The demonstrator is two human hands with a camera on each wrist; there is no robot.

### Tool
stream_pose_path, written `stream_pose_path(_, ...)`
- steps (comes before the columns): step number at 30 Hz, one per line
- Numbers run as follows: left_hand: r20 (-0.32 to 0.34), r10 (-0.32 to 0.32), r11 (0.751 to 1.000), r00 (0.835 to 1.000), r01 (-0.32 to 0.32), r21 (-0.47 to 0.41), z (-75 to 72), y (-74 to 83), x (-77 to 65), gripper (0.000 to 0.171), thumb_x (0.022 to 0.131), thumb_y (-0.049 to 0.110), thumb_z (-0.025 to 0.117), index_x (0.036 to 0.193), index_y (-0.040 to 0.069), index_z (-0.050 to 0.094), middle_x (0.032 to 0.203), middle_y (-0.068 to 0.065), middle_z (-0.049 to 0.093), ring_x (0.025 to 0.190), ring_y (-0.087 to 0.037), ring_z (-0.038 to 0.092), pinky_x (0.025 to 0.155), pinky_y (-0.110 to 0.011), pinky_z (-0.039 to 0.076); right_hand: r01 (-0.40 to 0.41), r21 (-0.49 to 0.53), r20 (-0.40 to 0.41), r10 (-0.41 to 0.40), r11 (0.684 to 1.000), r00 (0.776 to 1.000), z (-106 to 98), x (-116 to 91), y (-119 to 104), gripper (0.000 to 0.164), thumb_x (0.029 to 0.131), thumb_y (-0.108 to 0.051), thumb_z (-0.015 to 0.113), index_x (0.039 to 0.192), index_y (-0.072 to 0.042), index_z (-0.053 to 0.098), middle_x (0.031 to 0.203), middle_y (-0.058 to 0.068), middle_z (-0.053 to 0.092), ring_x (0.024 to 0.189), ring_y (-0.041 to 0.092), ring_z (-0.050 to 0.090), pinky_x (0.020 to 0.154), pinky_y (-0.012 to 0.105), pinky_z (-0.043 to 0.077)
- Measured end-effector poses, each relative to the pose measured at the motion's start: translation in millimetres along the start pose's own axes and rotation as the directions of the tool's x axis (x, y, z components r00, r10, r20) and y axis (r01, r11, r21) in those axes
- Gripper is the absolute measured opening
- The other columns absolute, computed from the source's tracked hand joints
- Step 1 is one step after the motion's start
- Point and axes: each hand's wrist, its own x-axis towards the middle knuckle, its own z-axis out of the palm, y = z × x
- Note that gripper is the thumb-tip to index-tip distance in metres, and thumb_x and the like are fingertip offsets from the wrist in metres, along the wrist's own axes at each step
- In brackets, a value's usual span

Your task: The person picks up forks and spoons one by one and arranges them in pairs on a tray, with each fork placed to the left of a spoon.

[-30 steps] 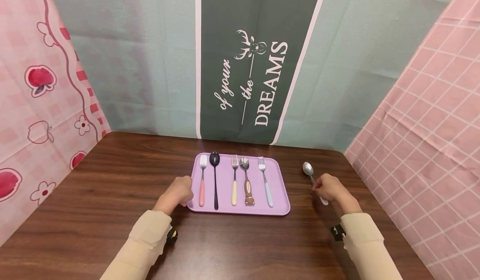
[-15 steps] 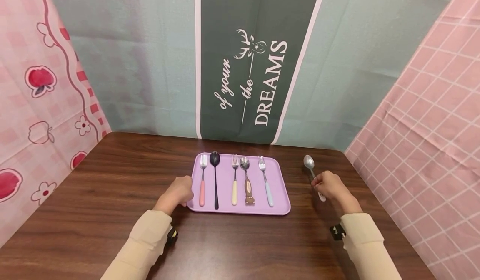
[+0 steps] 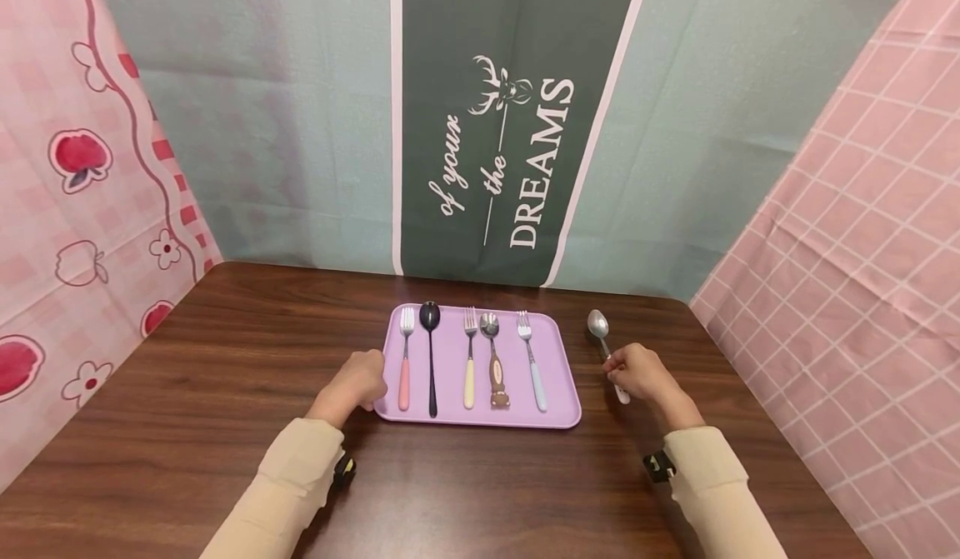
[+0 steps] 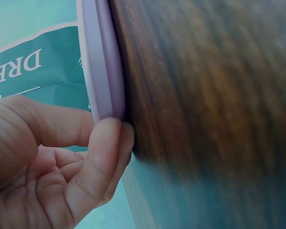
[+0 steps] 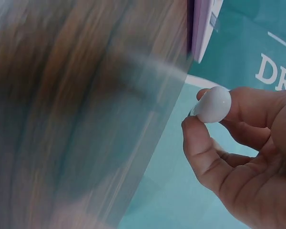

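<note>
My left hand pinches the left edge of a lilac tray between thumb and fingers; the left wrist view shows the tray rim caught at the fingertips. To the right of the tray, my right hand pinches a spoon with a white handle, its bowl pointing away from me. In the right wrist view the rounded white handle end sticks out between thumb and fingers. On the tray, side by side, lie a pink-handled fork, a long black spoon, a yellow-handled fork, a brown bear-handled spoon and a blue-handled fork.
The dark wooden table carries everything. A green-grey cloth with lettering hangs behind its back edge. Pink patterned cloths hang on the left and right.
My right hand has drawn the spoon up a little from its earlier spot, then moved left with it, closer to the tray. My left hand and the tray have stayed put.
</note>
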Motion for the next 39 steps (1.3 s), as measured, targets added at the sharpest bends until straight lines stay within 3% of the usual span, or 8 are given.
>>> stream_pose_path(27, 0.005, 0.005, 1.0, 1.0, -0.005, -0.004, 0.4, -0.6, 1.0, 0.008, 0.073, -0.01, 0.051, 0.078, -0.006, 0.055, 0.06, -0.013, 0.054, 0.039, -0.012, 0.056, 0.038, -0.02, 0.045, 0.18, 0.003, 0.046, -0.18, 0.984, 0.983, 31, 19, -48, 0.009, 0.072, 0.005, 0.063, 0.074, 0.001, 0.069, 0.063, -0.001, 0.059, 0.056, 0.01, 0.048, 0.049, 0.025, 0.043)
stream_pose_path(39, 0.004, 0.008, 1.0, 1.0, -0.008, -0.02, -0.5, -0.7, -0.1, 0.008, 0.073, -0.01, 0.051, 0.077, -0.005, 0.055, 0.062, -0.014, 0.055, 0.039, -0.012, 0.056, 0.039, -0.021, 0.045, 0.139, -0.012, 0.087, -0.138, 0.99, 0.987, 45, 25, -59, 0.01, 0.071, 0.005, 0.064, 0.074, -0.002, 0.07, 0.065, 0.001, 0.062, 0.056, 0.011, 0.05, 0.047, 0.023, 0.044)
